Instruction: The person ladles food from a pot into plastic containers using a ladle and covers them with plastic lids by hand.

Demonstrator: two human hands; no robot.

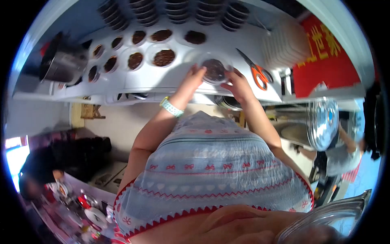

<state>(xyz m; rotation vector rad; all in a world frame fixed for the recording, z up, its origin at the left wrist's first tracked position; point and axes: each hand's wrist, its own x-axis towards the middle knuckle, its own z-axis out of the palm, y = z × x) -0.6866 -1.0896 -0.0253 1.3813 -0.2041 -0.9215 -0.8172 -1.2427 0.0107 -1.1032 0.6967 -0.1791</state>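
Observation:
Both my hands hold one round clear container [214, 71] with dark brown contents, near the front edge of the white counter [154, 80]. My left hand [195, 78] grips its left side, and a pale patterned watch is on that wrist. Around its right side are the fingers of my right hand [236, 83]. To the left, two rows of similar round containers [164, 57] with brown contents stand on the counter. A further one [195, 37] is just behind the held container.
Orange-handled scissors [258, 76] lie at the right, before stacked clear containers [286, 42]. Stacks of dark-filled cups [176, 11] line the back. A metal pot [63, 61] stands far left. Two other people are in view, one at lower left and one at right [339, 158].

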